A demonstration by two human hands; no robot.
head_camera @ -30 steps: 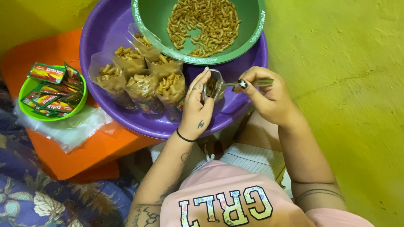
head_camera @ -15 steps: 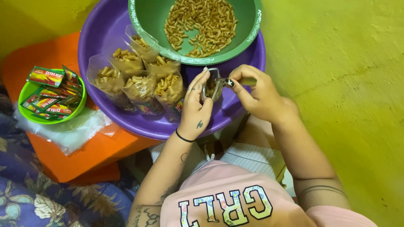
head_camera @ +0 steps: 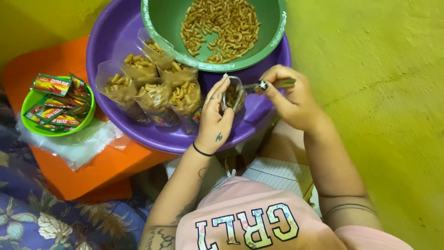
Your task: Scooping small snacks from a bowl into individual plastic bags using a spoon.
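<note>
Left hand (head_camera: pixel 216 118) is pinched around a small clear bag (head_camera: pixel 232 95), fingers curled on its near side and holding its mouth open upward — bag has a little brown pasta in the bottom. Right hand (head_camera: pixel 291 99) is closed on a metal spoon (head_camera: pixel 266 85), thumb and forefinger clamped on the handle, bowl end pointing left and touching the bag's rim. Can't tell whether anything is on the spoon; my fingers and the plastic hide it.

Both hands sit over the near edge of the purple basin (head_camera: pixel 115 32), bag held just above its rim. Green bowl (head_camera: pixel 159 21) rests in the basin's far side, holding loose dry pasta (head_camera: pixel 221 28) spread thin enough that bare green shows in the middle. Five filled bags (head_camera: pixel 152 85) stand upright in a cluster on the basin's left, just beside my left hand, tops open.

Basin stands on an orange stool (head_camera: pixel 92 171). Well to the left on the same stool — small lime bowl (head_camera: pixel 28 104) stacked with red-and-green sachets (head_camera: pixel 58 104), sitting on a pile of empty clear plastic bags (head_camera: pixel 78 146). Yellow-green floor (head_camera: pixel 379 92) to the right, patterned blue fabric (head_camera: pixel 46 222) bottom left.
</note>
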